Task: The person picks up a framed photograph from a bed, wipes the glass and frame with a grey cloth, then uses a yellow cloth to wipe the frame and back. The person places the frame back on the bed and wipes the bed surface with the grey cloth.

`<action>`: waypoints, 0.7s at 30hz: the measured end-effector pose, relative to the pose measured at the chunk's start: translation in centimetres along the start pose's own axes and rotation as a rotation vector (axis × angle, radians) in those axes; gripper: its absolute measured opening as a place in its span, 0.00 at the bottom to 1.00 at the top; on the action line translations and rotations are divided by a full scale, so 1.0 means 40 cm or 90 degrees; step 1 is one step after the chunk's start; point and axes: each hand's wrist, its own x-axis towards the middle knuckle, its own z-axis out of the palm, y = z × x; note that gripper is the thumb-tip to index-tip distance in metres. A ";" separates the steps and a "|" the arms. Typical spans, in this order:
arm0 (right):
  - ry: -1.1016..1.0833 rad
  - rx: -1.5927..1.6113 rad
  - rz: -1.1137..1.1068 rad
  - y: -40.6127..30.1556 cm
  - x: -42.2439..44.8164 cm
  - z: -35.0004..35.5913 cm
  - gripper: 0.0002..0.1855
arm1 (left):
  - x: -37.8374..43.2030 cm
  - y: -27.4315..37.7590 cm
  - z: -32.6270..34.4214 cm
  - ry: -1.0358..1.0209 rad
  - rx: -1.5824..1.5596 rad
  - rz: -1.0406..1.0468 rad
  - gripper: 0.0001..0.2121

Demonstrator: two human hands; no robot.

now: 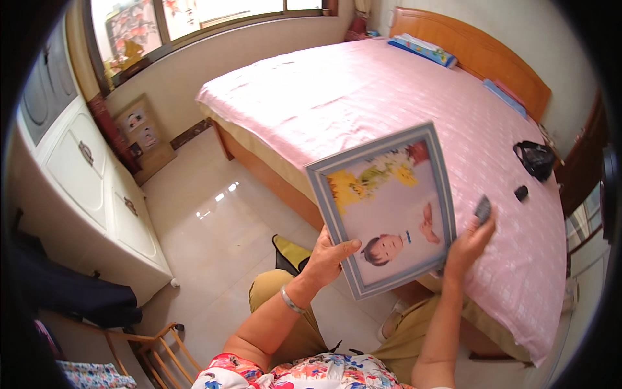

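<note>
A grey-blue picture frame (320, 192) is held tilted before me, above my knees and the near edge of the bed. It surrounds a portrait photo (388, 219) of a person with yellow flowers; the portrait lies sideways. My left hand (328, 257) grips the frame's left side, thumb over its front. At the frame's right edge, my right hand (469, 245) holds a small dark grey object (483, 209), perhaps a cloth or sponge, between thumb and fingers. Whether this hand also touches the frame cannot be told. A light bangle (291, 299) circles my left wrist.
A bed with a pink sheet (340, 92) bears a black bag (535, 159) and a small black object (521, 193). White cabinets (73, 165) stand at left, a photo board (143, 136) below the window. A wooden rack (170, 340) is at lower left. A yellow-and-black item (291, 253) lies near my knee.
</note>
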 end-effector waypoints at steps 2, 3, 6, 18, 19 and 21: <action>0.031 0.091 -0.006 -0.098 0.039 -0.039 0.24 | -0.008 0.002 -0.009 0.012 -0.014 0.018 0.32; 0.027 0.169 0.014 -0.136 0.045 -0.048 0.24 | -0.016 0.001 -0.010 0.014 -0.020 0.022 0.34; -0.077 0.264 -0.052 -0.225 0.058 -0.046 0.23 | -0.021 0.012 -0.011 0.035 0.020 0.049 0.34; -0.125 0.067 -0.138 -0.237 0.042 0.097 0.14 | -0.029 0.022 -0.002 -0.011 0.063 -0.013 0.33; -0.106 0.081 -0.129 -0.242 0.054 0.104 0.14 | -0.030 0.016 0.002 -0.021 0.067 -0.021 0.34; -0.116 0.091 -0.120 -0.266 0.058 0.124 0.13 | -0.026 0.012 -0.008 -0.035 0.050 0.004 0.35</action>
